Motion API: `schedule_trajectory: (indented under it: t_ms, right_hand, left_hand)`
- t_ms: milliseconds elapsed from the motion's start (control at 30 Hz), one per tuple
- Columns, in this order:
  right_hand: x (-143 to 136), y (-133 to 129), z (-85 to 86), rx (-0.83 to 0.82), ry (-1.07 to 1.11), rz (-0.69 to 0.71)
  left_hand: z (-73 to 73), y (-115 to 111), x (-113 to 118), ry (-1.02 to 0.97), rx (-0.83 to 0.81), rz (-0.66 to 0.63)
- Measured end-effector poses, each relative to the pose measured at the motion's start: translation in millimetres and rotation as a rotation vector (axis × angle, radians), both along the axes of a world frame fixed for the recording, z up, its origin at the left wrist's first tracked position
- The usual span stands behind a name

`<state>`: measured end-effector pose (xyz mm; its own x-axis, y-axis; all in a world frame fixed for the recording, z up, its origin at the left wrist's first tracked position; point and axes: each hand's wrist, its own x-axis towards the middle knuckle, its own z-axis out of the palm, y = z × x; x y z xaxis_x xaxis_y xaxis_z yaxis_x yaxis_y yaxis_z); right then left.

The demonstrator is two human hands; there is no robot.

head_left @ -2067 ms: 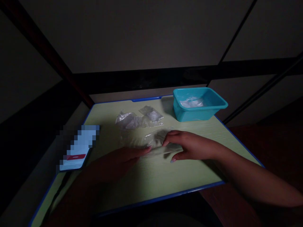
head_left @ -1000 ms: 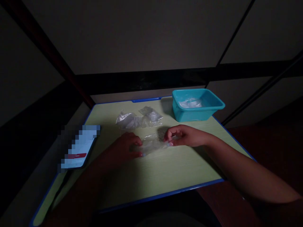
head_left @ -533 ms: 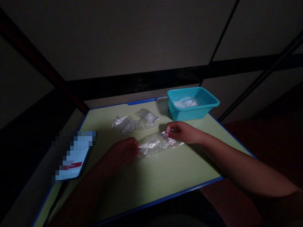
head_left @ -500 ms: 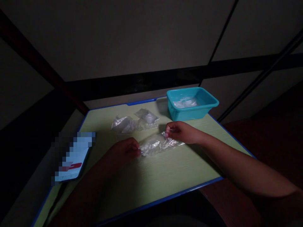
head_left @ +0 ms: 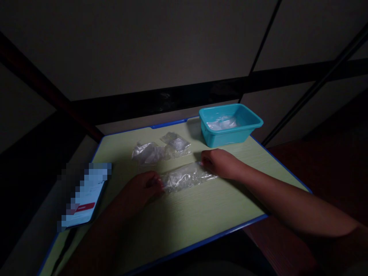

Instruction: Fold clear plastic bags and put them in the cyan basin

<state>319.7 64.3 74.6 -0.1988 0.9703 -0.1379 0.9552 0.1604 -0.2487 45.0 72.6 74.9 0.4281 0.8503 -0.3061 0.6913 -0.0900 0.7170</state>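
Note:
A crinkled clear plastic bag (head_left: 184, 177) stretches between my two hands, low over the yellow-green table (head_left: 184, 226). My left hand (head_left: 146, 184) pinches its left end, with the fingers closed. At the upper right of the bag, my right hand (head_left: 217, 163) is closed on its edge; the fingertips are partly hidden. Behind it lie more crumpled clear plastic bags (head_left: 149, 153), with another bag piece (head_left: 176, 141) touching them at the right.
A turquoise basket (head_left: 230, 137) with clear plastic inside stands at the table's back right corner. A phone (head_left: 86, 201) with a lit, partly pixelated screen lies at the left edge, with a dark cable below it. Cabinet panels rise behind the table.
My left hand has moved a little left, and the bag between my hands is drawn out longer and flatter. The whole view has shifted slightly.

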Motion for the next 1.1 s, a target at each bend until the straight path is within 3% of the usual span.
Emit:
schedule_trajectory:
  t_ms: [300,733,1100]
  right_hand:
    - [-6.3,-3.2,-3.3,0.035,-0.129,-0.012]
    - [-10.7,-2.9,-10.2,0.117,-0.282,-0.047]
    - [-16.5,-4.7,-18.7,0.151,-0.33,0.025]
  left_hand:
    - [-4.2,-2.9,-1.3,0.158,-0.013,-0.135]
    - [0.0,1.5,-16.1,0.144,-0.05,-0.061]
    - [-0.7,8.0,-27.5,0.223,0.084,-0.013]
